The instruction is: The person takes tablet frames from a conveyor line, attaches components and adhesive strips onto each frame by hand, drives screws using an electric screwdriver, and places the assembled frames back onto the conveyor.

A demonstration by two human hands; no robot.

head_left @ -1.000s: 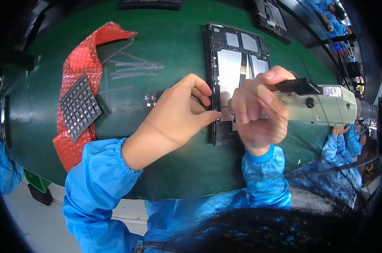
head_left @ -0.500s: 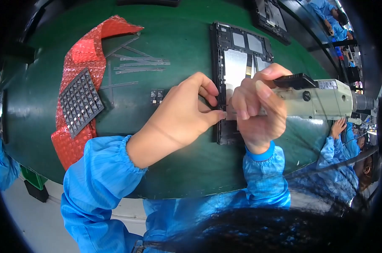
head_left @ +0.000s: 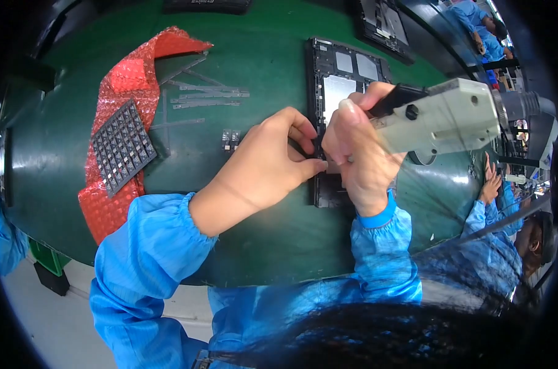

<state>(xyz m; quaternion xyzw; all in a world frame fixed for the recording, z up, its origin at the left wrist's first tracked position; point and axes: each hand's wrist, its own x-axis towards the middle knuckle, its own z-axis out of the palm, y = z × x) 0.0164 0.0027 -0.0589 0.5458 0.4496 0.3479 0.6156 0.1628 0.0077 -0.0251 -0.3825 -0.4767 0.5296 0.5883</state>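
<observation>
- A black-framed panel (head_left: 337, 92) with silver plates lay flat on a green table (head_left: 260, 255), right of centre.
- The left hand (head_left: 254, 160) was partly closed at the panel's left edge, thumb and forefinger curled toward each other, the thumb tip seeming to rest on the frame. Whether a small part sat between them could not be told.
- The right hand (head_left: 366, 154) was wrapped around the front of a pale power tool (head_left: 445, 117), which slanted up to the right; its tip was hidden.
- Good handling probably called for the left fingers to brace the edge lightly, clear of that tip.
- With such a slant, the tool seemed better brought squarer to the frame before any pressure, lest it skid across the silver.
- Small dark parts (head_left: 231, 139) lay just beyond the left hand, easily brushed by a careless knuckle.
- Farther left, a gridded black sheet (head_left: 124, 147) rested on red bubble wrap (head_left: 128, 83).
</observation>
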